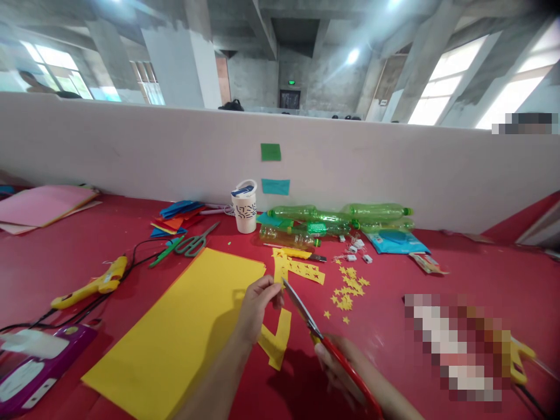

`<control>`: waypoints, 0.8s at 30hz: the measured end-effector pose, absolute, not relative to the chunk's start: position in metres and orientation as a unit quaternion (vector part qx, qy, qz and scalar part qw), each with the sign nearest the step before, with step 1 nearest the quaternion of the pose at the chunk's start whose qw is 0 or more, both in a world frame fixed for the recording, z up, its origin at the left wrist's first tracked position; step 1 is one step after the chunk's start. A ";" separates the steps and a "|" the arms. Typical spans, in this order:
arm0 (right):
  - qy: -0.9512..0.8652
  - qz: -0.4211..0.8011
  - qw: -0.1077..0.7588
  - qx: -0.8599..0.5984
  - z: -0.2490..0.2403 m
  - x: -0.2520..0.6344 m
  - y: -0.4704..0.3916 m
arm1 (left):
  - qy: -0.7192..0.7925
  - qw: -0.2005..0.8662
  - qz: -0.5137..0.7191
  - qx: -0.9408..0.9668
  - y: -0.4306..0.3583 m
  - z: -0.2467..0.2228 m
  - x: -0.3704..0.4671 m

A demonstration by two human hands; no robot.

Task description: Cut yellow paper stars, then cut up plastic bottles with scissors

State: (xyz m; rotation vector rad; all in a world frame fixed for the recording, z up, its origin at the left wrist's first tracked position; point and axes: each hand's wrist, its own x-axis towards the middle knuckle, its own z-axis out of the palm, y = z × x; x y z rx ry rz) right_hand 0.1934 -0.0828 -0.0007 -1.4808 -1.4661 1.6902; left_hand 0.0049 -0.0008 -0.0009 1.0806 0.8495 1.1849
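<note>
My left hand (259,303) pinches a small piece of yellow paper between thumb and fingers. In my right hand (335,361) is a pair of scissors (306,318) with red handles, its blade tips touching or very near that paper. Below my left hand lies a bent yellow paper strip (280,341). Just beyond the hands are yellow strips with star-shaped holes (306,270). A scatter of small yellow paper stars (347,289) lies to the right. Under my left forearm is a large yellow sheet (188,315).
Green plastic bottles (324,219) and a white cup (244,210) stand along the partition (175,151). At left are grey-green scissors (196,242), a yellow glue gun (96,284) and a purple power strip (44,370). A blue packet (398,240) lies at right, near another yellow glue gun (518,359).
</note>
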 end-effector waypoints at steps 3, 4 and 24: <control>-0.525 0.617 0.223 -0.541 0.000 0.194 -0.083 | 0.362 0.617 0.531 0.454 0.001 0.000 0.003; -0.527 0.617 0.221 -0.541 0.001 0.195 -0.084 | 0.362 0.617 0.535 0.450 0.002 0.001 0.003; -0.571 0.593 0.217 -0.525 0.003 0.195 -0.083 | 0.357 0.629 0.535 0.437 0.003 0.000 0.002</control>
